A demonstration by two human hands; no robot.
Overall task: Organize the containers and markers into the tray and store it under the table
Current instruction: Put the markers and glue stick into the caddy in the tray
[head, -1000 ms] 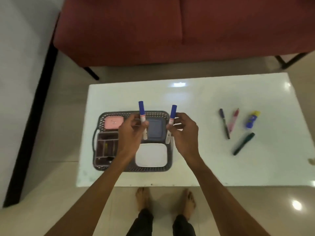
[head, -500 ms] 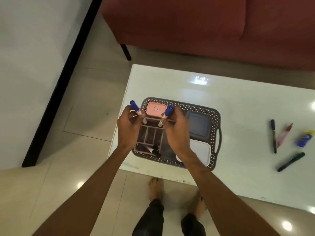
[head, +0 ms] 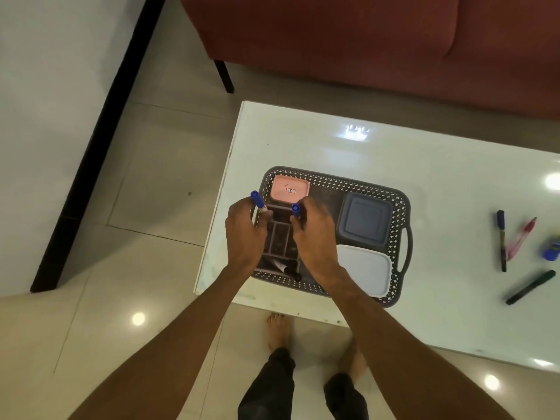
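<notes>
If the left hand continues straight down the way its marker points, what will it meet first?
Most likely the divided organizer in the tray. The left hand holds a blue-capped marker, cap up, its lower end angled toward a compartment there. Depth is unclear, so which compartment I cannot tell.

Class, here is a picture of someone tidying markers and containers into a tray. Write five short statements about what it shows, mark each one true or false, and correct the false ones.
1. Each hand holds a blue-capped marker: the left hand holds one marker and the right hand the other marker. True.
2. The pink container lies outside the tray. False: it sits in the tray's far left corner.
3. The white container sits nearer the person than the grey-blue container. True.
4. The table holds no loose markers. False: a green marker and others lie to the tray's right.
5. The tray is under the table. False: it rests on top.
</notes>
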